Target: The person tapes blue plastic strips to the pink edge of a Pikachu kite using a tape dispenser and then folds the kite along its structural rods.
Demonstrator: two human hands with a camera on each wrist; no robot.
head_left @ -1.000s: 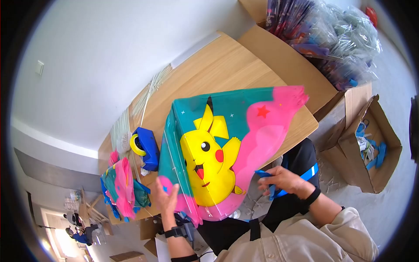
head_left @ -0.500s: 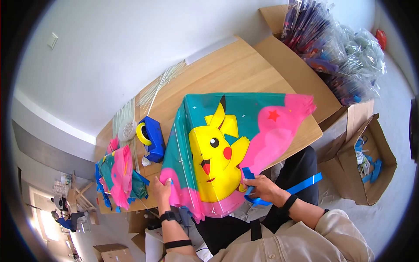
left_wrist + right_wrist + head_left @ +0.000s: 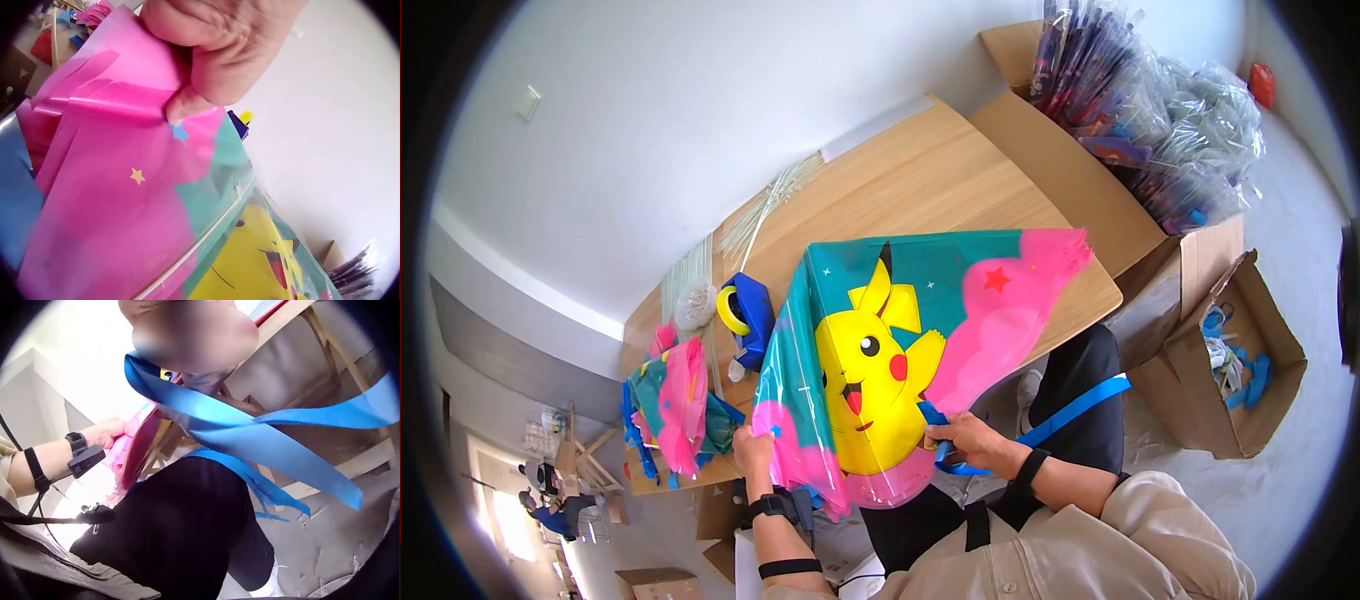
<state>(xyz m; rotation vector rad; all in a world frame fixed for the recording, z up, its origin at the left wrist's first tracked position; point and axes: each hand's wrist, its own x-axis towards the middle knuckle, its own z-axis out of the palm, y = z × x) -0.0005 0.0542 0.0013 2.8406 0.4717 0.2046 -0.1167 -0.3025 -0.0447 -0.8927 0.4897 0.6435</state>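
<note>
A plastic kite (image 3: 960,290), teal and pink with a yellow cartoon figure, lies over the table edge toward the lap, a thin white rod (image 3: 219,222) running along its fold. My left hand (image 3: 752,452) pinches its pink left edge; in the left wrist view the thumb presses beside a small blue star. Close to the kite's lower edge, my right hand (image 3: 980,443) grips a blue ribbon (image 3: 1080,407). The ribbon's long ends hang loose over the thigh, as the right wrist view also shows.
On the wooden table (image 3: 940,150) stand a blue tape dispenser (image 3: 750,320) and a bundle of white rods (image 3: 770,205). Another folded kite (image 3: 670,405) lies at the left. Right of the table are a cardboard box (image 3: 1240,370) with blue scraps and plastic-wrapped bundles (image 3: 1160,110).
The left hand, earlier spread beside the kite's pink edge, now pinches it. My right hand has carried the ribbon left toward the kite's lower edge.
</note>
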